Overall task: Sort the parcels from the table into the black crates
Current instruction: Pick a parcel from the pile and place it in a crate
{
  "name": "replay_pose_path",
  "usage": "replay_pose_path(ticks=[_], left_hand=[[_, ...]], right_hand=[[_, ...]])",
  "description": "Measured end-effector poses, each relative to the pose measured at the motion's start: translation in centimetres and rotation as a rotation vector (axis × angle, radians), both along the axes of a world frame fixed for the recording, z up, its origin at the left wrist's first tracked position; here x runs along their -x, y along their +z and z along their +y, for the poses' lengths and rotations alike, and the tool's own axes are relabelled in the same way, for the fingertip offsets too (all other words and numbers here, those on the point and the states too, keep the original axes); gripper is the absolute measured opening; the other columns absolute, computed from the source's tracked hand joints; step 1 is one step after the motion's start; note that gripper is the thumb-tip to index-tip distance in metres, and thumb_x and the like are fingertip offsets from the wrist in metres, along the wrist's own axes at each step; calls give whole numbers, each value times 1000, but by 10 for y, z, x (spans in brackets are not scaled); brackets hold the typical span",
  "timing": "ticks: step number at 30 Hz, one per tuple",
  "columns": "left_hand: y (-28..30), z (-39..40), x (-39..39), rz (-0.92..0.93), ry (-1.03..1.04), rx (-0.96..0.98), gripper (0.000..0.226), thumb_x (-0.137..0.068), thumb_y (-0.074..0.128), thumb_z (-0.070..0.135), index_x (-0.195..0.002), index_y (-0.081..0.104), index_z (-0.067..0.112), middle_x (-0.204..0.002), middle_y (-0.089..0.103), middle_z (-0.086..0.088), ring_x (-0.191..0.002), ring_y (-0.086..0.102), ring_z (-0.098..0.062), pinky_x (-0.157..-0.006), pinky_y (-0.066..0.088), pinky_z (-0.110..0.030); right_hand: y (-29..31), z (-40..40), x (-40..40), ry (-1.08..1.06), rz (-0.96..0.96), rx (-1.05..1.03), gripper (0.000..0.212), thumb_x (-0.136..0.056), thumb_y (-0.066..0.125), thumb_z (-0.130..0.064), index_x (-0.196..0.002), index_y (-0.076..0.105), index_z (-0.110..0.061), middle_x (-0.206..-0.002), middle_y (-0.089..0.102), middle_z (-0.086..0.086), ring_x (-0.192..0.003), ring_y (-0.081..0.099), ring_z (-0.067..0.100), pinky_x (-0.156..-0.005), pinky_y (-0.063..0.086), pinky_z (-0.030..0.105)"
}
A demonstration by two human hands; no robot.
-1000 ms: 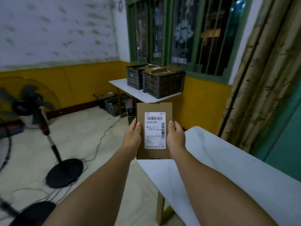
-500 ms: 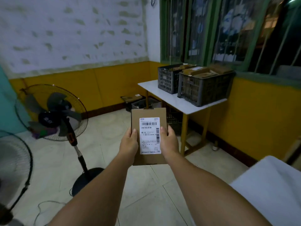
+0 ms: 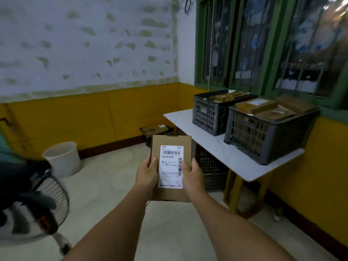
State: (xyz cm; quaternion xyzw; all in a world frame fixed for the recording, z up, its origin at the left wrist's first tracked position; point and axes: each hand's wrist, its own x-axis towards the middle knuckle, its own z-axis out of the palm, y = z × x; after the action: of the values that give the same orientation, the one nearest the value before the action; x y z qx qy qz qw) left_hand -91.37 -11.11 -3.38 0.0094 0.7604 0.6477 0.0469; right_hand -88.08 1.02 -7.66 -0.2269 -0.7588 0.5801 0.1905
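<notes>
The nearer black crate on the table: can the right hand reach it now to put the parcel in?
Probably not yet. Nothing blocks the way, but the nearer black crate looks beyond arm's length, and the right hand and left hand both hold the parcel.

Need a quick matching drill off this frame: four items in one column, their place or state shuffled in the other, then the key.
Items:
1. cardboard parcel
2. near black crate
3. white bucket
4. fan

Places or states:
A. on the floor by the yellow wall
B. on the white table, filled with parcels
C. held between left hand and right hand
D. standing at the frame's lower left

Pairs: 1-C, 2-B, 3-A, 4-D
</notes>
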Motion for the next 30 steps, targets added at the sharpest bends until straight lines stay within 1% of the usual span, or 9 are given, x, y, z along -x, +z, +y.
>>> replay_pose_path(ticks=[3, 6, 8, 11, 15, 21, 24, 27, 30], left_hand=[[-12, 33, 93, 19, -7, -1, 33, -104, 41, 38, -136, 50, 35, -98, 60, 15, -83, 55, 0, -64, 46, -26], [-5, 64, 189, 13, -22, -30, 44, -103, 45, 39, -145, 44, 28, -112, 61, 7, -85, 54, -4, -62, 43, -24], [8, 85, 253, 12, -21, -53, 44, -101, 49, 40, -141, 48, 23, -123, 63, 0, -95, 57, -11, -66, 45, -27], [34, 126, 344, 55, -37, -60, 38, -99, 54, 37, -132, 55, 17, -119, 64, 0, -99, 57, -15, -78, 46, -31], [39, 199, 438, 41, -132, -27, 39, -99, 54, 37, -132, 57, 18, -122, 63, -2, -102, 58, -18, -82, 45, -33], [31, 321, 554, 69, -279, 53, 39, -102, 47, 37, -138, 52, 22, -128, 61, 0, -104, 58, -19, -93, 51, -40], [41, 385, 613, 96, -335, 16, 38, -103, 46, 36, -138, 51, 24, -115, 61, 4, -88, 55, -10, -79, 49, -32], [72, 439, 669, 121, -373, -8, 35, -103, 46, 33, -137, 52, 26, -117, 64, 4, -81, 56, -6, -71, 50, -30], [98, 499, 730, 139, -411, 15, 34, -104, 45, 28, -137, 52, 25, -96, 61, 10, -81, 59, -8, -68, 52, -29]], right_hand=[[-4, 28, 86, -52, 16, 46, 49, -98, 43, -50, -144, 42, -33, -130, 62, -4, -114, 62, 23, -94, 54, 49], [7, 56, 177, -136, 24, 37, 42, -103, 46, -38, -143, 43, -24, -129, 63, 3, -112, 63, 26, -94, 54, 49], [23, 77, 236, -193, 42, 39, 38, -102, 47, -37, -138, 44, -22, -127, 63, 4, -106, 63, 24, -90, 55, 45], [50, 112, 312, -244, 61, -4, 37, -103, 46, -36, -136, 42, -19, -124, 61, 3, -100, 61, 21, -82, 52, 35], [52, 177, 394, -350, 50, -54, 37, -102, 45, -38, -135, 46, -22, -129, 58, 3, -107, 60, 23, -91, 53, 42], [38, 297, 510, -488, 14, -100, 40, -102, 44, -36, -135, 51, -14, -134, 51, 7, -113, 56, 26, -91, 47, 35], [43, 359, 576, -508, 31, -119, 42, -101, 44, -37, -136, 51, -15, -137, 48, 6, -114, 57, 27, -96, 51, 43], [72, 418, 635, -506, 45, -119, 36, -102, 45, -35, -128, 53, -12, -132, 51, 8, -108, 59, 26, -93, 53, 43], [96, 478, 690, -531, 46, -139, 33, -102, 45, -35, -127, 54, -15, -129, 55, 7, -109, 59, 26, -94, 52, 43]])
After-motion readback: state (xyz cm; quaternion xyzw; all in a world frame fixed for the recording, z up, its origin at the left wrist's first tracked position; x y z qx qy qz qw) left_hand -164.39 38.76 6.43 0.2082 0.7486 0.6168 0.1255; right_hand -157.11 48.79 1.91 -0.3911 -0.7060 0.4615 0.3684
